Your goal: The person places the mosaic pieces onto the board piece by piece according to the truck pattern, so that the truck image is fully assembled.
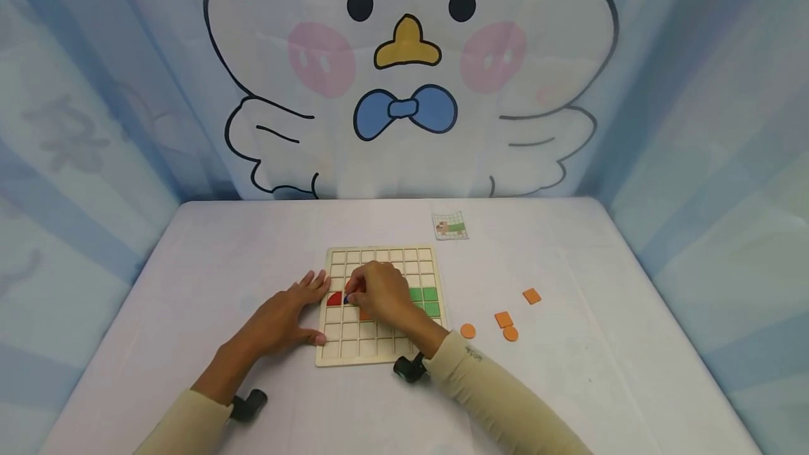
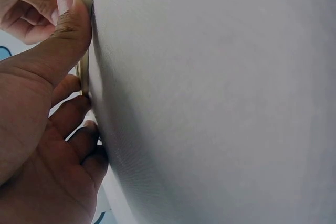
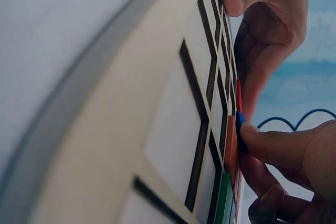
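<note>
A pale wooden grid board (image 1: 341,351) lies on the table. My left hand (image 1: 287,318) rests at its left side, fingers spread and thumb on the edge near the lower corner. Over the middle of the board, my right hand (image 1: 382,293) pinches a small blue piece (image 3: 241,129) between thumb and finger, close against the grid. Just left of it sits a red rounded piece (image 1: 333,299). An orange piece (image 3: 229,145) stands in the grid beside the blue one. Green squares (image 1: 431,294) fill cells on the right; the right hand hides the cells between.
Right of the board lie loose orange squares (image 1: 531,295) and orange round pieces (image 1: 468,331). A small picture card (image 1: 450,225) with a printed grid lies behind the board. Printed curtains (image 1: 404,160) enclose the white table (image 1: 253,230) at the back and sides.
</note>
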`<state>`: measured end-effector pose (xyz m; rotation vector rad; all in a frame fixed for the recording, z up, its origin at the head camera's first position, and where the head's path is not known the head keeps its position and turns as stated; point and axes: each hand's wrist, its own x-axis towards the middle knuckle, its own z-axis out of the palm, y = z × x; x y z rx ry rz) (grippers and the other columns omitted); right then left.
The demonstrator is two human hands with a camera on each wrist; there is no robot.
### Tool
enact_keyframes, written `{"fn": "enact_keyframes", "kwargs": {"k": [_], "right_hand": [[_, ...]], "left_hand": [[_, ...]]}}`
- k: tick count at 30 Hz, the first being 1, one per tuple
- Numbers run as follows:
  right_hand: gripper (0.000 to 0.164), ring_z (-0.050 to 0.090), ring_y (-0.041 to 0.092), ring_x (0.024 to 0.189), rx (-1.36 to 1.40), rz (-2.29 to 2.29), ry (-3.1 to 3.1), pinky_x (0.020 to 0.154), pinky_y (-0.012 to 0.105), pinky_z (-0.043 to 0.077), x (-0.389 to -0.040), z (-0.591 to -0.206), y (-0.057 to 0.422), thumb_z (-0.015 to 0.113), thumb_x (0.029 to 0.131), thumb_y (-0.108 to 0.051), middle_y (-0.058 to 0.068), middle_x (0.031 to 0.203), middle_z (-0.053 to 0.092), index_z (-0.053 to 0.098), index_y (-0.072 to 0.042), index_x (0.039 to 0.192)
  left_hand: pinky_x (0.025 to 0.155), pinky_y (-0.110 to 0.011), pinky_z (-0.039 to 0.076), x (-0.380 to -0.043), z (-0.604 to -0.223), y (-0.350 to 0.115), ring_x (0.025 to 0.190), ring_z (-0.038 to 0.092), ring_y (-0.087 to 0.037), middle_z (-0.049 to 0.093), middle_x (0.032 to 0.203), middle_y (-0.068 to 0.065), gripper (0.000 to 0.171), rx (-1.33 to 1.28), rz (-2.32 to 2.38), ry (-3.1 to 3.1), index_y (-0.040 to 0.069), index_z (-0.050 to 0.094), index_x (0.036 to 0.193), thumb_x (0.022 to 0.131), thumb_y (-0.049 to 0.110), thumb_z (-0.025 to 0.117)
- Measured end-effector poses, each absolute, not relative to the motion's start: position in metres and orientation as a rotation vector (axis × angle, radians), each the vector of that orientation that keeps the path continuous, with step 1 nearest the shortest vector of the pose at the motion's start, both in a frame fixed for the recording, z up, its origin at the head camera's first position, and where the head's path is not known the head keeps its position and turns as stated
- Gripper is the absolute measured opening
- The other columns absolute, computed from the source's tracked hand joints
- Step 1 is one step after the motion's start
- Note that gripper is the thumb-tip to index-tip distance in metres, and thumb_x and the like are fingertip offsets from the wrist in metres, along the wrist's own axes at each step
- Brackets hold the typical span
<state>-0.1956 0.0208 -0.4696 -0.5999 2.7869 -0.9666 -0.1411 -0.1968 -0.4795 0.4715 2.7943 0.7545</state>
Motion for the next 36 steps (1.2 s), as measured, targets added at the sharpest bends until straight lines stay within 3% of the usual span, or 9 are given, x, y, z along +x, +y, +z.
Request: {"fn": "enact_keyframes", "kwargs": {"k": [18, 24, 30, 33, 36], "right_hand": [[0.004, 0.07, 0.006, 0.081, -0.625, -1.06, 2.841, 0.067, 0.024, 0.052, -0.192, -0.463, 0.029, 0.088, 0.089, -0.02, -0.01, 0.086, 0.079, 0.084, -0.021, 0.087], [0.003, 0.073, 0.015, 0.098, -0.629, -1.126, 2.863, 0.081, 0.032, 0.056, -0.186, -0.453, 0.047, 0.088, 0.089, -0.02, -0.008, 0.092, 0.079, 0.084, -0.021, 0.089], [0.006, 0.072, 0.023, 0.104, -0.582, -1.182, 2.865, 0.09, 0.045, 0.058, -0.178, -0.448, 0.073, 0.088, 0.089, -0.019, -0.004, 0.092, 0.077, 0.083, -0.017, 0.092], [0.008, 0.072, 0.024, 0.104, -0.528, -1.197, 2.871, 0.086, 0.043, 0.055, -0.174, -0.447, 0.087, 0.088, 0.088, -0.017, -0.004, 0.092, 0.076, 0.082, -0.017, 0.093], [0.009, 0.069, 0.02, 0.092, -0.469, -1.19, 2.889, 0.073, 0.034, 0.051, -0.171, -0.447, 0.102, 0.088, 0.088, -0.016, -0.005, 0.092, 0.076, 0.083, -0.017, 0.094]], "left_hand": [[0.123, -0.073, 0.03, -0.141, -0.48, -0.196, 0.161, 0.024, -0.047, 0.028, 0.175, -0.014, 0.107, 0.47, 0.746, 2.789, 0.011, 0.037, 0.165, 0.078, 0.043, 0.091], [0.124, -0.073, 0.029, -0.142, -0.481, -0.195, 0.162, 0.023, -0.048, 0.026, 0.175, -0.013, 0.108, 0.451, 0.729, 2.788, 0.012, 0.035, 0.165, 0.078, 0.044, 0.091], [0.126, -0.071, 0.028, -0.141, -0.48, -0.194, 0.164, 0.02, -0.044, 0.025, 0.176, -0.012, 0.109, 0.415, 0.697, 2.794, 0.014, 0.033, 0.166, 0.079, 0.041, 0.092], [0.125, -0.071, 0.028, -0.141, -0.479, -0.193, 0.164, 0.02, -0.043, 0.026, 0.176, -0.012, 0.109, 0.414, 0.681, 2.804, 0.013, 0.033, 0.166, 0.079, 0.04, 0.092], [0.125, -0.071, 0.029, -0.14, -0.478, -0.192, 0.164, 0.021, -0.043, 0.026, 0.175, -0.012, 0.109, 0.416, 0.682, 2.807, 0.013, 0.033, 0.166, 0.079, 0.04, 0.092]]}}
